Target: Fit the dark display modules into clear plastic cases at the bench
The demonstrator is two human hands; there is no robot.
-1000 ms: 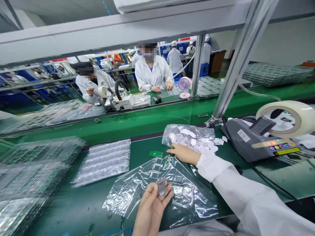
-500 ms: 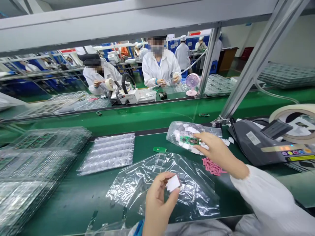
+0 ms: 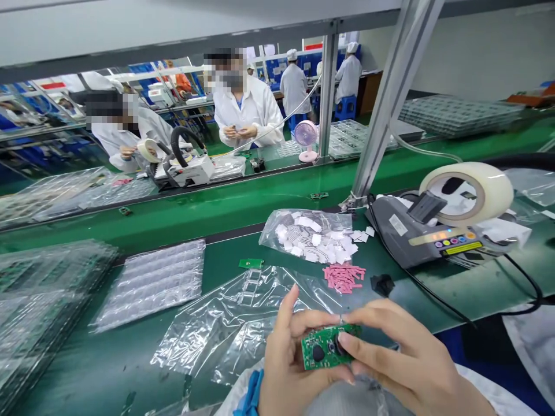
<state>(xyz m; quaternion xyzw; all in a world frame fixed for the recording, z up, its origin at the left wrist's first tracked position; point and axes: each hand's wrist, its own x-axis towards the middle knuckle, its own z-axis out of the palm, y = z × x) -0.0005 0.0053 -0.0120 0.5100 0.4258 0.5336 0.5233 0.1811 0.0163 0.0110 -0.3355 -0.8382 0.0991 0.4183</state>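
Close to my body, both hands hold one green circuit board (image 3: pixel 318 351) with dark round parts on its face. My left hand (image 3: pixel 281 364) grips its left side and edges, thumb below and fingers above. My right hand (image 3: pixel 403 358) pinches the right end, its thumb or finger lying over a dark part. Whatever lies behind the board is hidden, and the white square piece cannot be seen. Beneath and beyond the hands spreads a crinkled clear plastic sheet (image 3: pixel 203 329). Further off are a bag of white square pieces (image 3: pixel 312 240) and a pile of pink strips (image 3: pixel 344 278).
A grey tape dispenser (image 3: pixel 407 237) with a large tape roll (image 3: pixel 498 190) stands at right, its black cable looping along the bench. Another green board (image 3: pixel 251 263) lies behind the sheet. A bubbled plastic tray (image 3: pixel 151 283) and stacked trays (image 3: pixel 47 312) occupy the left. Co-workers sit beyond the green conveyor (image 3: pixel 243 205).
My right hand has come down from over the bag of white pieces, bringing the circuit board to my left hand. The white square in my left hand is now out of sight. The view has swung right.
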